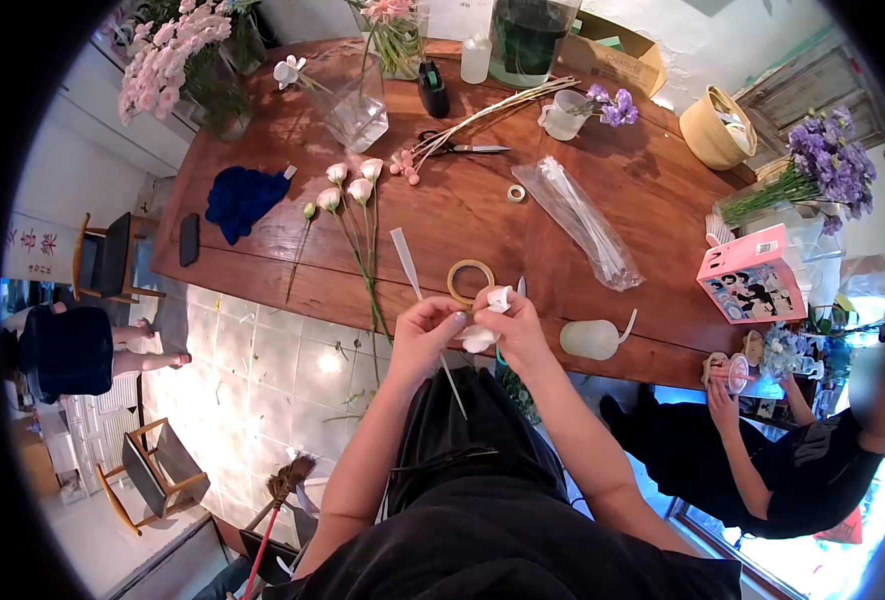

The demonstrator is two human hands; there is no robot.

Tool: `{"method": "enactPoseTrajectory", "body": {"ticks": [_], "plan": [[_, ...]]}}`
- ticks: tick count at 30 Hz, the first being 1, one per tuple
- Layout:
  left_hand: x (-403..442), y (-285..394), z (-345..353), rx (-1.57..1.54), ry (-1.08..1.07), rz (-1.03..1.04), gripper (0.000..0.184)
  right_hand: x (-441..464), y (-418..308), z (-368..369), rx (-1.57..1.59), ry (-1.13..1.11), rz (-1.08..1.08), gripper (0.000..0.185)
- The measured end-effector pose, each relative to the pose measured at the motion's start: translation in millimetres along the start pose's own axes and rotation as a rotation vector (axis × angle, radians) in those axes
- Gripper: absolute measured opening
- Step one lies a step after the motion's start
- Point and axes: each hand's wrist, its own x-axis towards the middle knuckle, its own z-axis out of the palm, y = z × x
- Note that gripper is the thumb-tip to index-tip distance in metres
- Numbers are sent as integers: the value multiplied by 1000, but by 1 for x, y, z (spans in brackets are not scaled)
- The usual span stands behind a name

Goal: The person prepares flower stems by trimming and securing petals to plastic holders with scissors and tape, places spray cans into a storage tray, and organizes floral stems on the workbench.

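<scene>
My left hand [427, 335] is closed, its fingers pinching a long thin white strip [406, 262] that slants down past my wrist and is wider at its top end. Close beside it, my right hand [515, 335] is closed on a small soft white piece [479, 339], like tissue or cotton. Another white bit [499, 298] shows at the right fingertips. Just beyond my fingers lies a roll of tan tape [470, 280]. Pale pink lisianthus stems [367, 250] rest on the table left of my hands. A clear bag of white sticks [575, 222] lies to the right.
On the wooden table [442, 215] are black-handled scissors [472, 149], a squeeze bottle [590, 340], a blue cloth [245, 203], a glass vase [354, 115] and a pink box [754, 275]. A co-worker [782, 440] sits at right holding a cup. A broom [287, 480] stands at lower left.
</scene>
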Motion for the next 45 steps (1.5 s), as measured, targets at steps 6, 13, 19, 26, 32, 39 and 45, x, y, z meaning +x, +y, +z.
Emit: {"method": "enactPoseTrajectory", "body": {"ticks": [6, 13, 19, 26, 32, 39, 45], "plan": [[1, -5, -9, 376, 163, 350, 61, 28, 8, -46, -1210, 267, -343, 17], [-22, -12, -26, 337, 64, 109, 32, 62, 68, -93, -2051, -55, -554, 6], [-39, -17, -26, 314, 100, 61, 26, 56, 77, -82, -2131, 93, -635, 24], [-47, -15, -26, 277, 88, 54, 26, -54, 73, -103, -1191, 445, -353, 28], [-45, -23, -17, 296, 98, 26, 26, -117, 66, -169, -889, 1049, -322, 60], [-38, -24, 2, 326, 5, 15, 25, -70, 40, -181, -1046, 996, -587, 81], [-43, -22, 6, 297, 45, 144, 24, -57, 14, -172, -1051, 826, -744, 65]]}}
